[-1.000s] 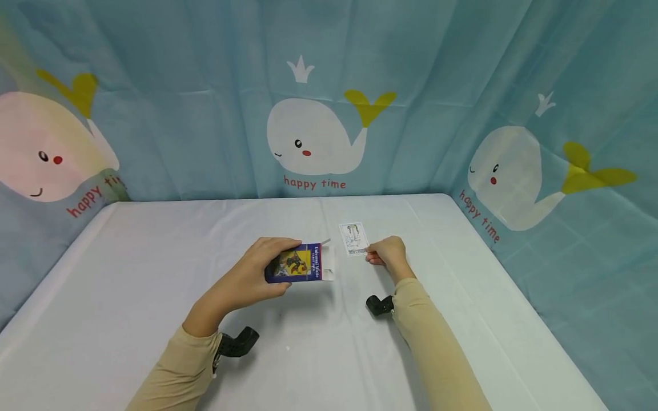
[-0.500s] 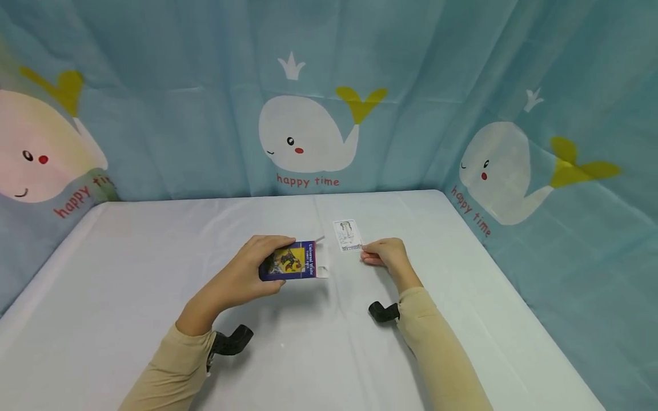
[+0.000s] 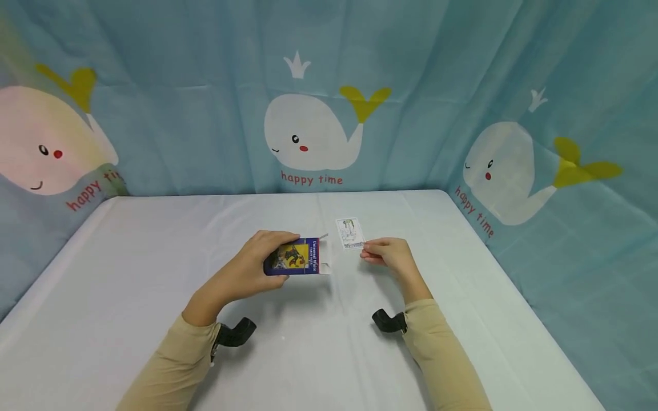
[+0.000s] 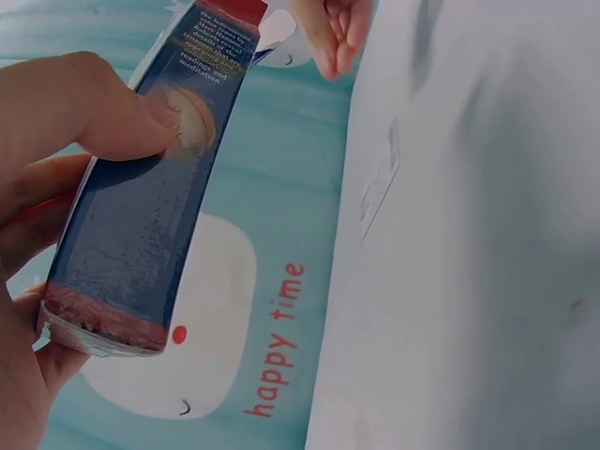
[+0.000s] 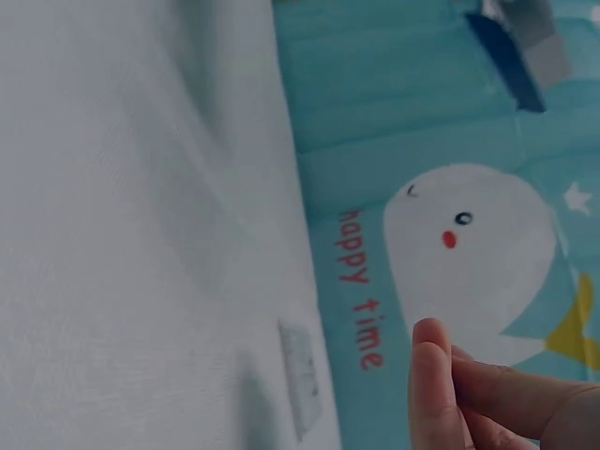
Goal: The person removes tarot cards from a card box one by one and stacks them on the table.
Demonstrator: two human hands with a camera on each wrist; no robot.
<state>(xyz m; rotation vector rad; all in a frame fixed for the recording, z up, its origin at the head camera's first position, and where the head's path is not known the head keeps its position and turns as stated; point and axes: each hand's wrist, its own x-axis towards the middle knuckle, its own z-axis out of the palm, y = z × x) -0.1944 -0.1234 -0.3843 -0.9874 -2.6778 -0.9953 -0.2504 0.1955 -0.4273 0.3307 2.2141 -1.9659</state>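
Note:
A blue tarot card box [image 3: 293,257] with a yellow picture is held by my left hand [image 3: 252,265] above the table, thumb on one side and fingers on the other. Its right end has the flap lifted, but what lies inside is hidden. In the left wrist view the thumb presses the narrow printed side of the box [image 4: 141,216]. One tarot card [image 3: 350,233] lies face up on the white cloth. My right hand [image 3: 390,258] hovers just above its near corner. In the right wrist view its fingertips come together with nothing between them, apart from the card [image 5: 300,380].
A white cloth covers the table [image 3: 308,354]. Behind and to the sides hangs a blue curtain [image 3: 205,131] printed with whales. A black wrist camera [image 3: 236,333] sticks out by the left cuff, and another black camera [image 3: 389,321] by the right.
My right hand has drawn slightly back toward me from the card's corner. The left hand keeps its grip on the box, and the card stays on the cloth. The head view shifts a little.

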